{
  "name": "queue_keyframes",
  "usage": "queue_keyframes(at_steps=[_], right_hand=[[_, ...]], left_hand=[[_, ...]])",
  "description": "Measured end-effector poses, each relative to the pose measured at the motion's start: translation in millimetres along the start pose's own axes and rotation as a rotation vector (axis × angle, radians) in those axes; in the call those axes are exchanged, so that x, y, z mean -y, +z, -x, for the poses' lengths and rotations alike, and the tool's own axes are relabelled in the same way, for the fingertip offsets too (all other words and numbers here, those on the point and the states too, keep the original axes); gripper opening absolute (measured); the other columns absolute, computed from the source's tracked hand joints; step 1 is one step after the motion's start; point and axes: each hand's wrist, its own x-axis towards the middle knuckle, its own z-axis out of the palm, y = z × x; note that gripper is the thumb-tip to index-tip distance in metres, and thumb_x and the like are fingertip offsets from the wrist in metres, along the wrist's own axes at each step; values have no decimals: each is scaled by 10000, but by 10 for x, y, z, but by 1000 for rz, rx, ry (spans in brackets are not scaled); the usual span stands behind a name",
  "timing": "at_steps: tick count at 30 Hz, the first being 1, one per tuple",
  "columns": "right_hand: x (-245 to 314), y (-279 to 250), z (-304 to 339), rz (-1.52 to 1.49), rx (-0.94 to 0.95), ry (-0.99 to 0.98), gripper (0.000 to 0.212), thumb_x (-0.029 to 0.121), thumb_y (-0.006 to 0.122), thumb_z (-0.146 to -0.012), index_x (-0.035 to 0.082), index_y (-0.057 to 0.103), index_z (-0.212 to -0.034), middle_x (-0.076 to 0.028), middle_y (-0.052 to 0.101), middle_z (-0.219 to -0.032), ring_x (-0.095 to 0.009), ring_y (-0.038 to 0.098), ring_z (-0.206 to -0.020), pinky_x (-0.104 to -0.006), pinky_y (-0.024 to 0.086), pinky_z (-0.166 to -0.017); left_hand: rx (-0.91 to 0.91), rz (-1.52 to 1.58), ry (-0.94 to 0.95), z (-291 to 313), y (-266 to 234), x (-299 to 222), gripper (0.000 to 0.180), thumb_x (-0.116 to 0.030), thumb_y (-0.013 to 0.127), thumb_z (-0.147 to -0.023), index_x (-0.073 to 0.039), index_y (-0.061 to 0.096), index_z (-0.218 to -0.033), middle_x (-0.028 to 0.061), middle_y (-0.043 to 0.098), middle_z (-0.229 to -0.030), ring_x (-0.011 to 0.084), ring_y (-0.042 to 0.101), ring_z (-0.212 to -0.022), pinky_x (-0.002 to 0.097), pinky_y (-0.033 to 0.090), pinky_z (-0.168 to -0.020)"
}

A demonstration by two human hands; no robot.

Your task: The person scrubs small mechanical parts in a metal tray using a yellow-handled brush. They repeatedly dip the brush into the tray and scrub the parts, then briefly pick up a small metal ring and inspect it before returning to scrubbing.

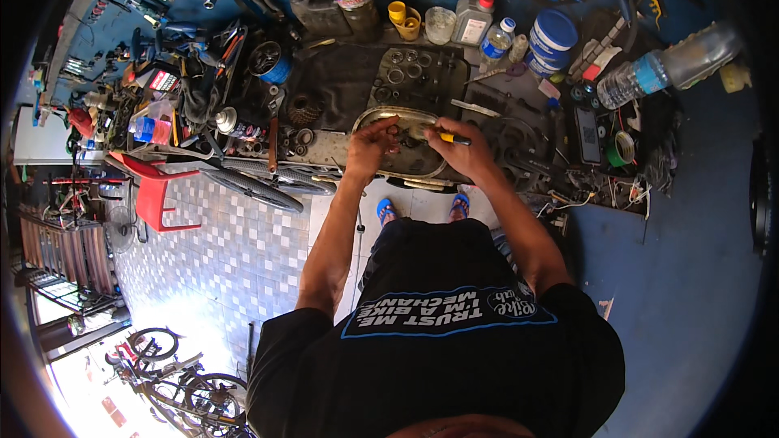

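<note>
Both of my hands are over an oval metal tray [415, 165] at the front of the cluttered workbench. My left hand [373, 148] is at the tray's left side, its fingers closed in a pinch around something small and dark that I cannot make out. From the right, my right hand [464, 151] grips a slim tool with a yellow and black handle [456, 139]. Its working end points left into the tray, where its shape is too small to tell. Dark wet-looking bits lie between the two hands.
Behind the tray, several metal rings [396, 75] lie on a dark plate. A cassette of sprockets [304, 109] and a spray can [229, 122] are to the left. A phone [587, 136] and green tape roll [621, 148] lie right. A bicycle wheel [260, 186] stands below the bench edge.
</note>
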Motion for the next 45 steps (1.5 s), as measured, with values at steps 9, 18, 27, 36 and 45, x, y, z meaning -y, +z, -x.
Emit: queue_keyframes(at_steps=[9,18,27,36,45], right_hand=[[95,137,-113,-105,-78,-143,230,256,757,-1006,35,694,-998,-113,684,-824,-156,657,-761,-316,518,-700],[-234,405,17,-313,-66,83,273,283,734,-1034,14,695,-1004,-61,737,-854,-119,697,-801,-295,533,-717],[-318,61,128,245,-64,-163,267,312,733,-1025,46,718,-1035,-118,720,-825,-141,702,-780,-310,537,-700],[85,318,-36,-329,-76,15,343,381,713,-1041,41,679,-1010,-78,708,-804,-121,662,-733,-319,518,-662],[207,208,28,-141,-31,-49,247,274,746,-1012,31,706,-1019,-107,702,-831,-182,664,-709,-334,521,-668]], left_hand=[[-130,-186,107,49,210,-215,471,20,583,-1000,17,591,-1471,90,756,-961,119,706,-820,275,564,-695],[-210,-128,127,-20,200,-89,353,-16,609,-1031,54,644,-1375,122,778,-1086,123,707,-835,261,559,-753],[-74,-108,28,8,158,-73,273,-62,585,-1066,37,719,-1282,121,786,-1085,140,732,-881,266,590,-740],[-190,-571,333,49,210,0,392,32,582,-984,-31,695,-1355,109,788,-1038,128,734,-850,287,604,-743],[-256,-199,282,61,197,-29,401,53,565,-972,12,590,-1370,145,778,-957,141,735,-811,281,590,-726]])
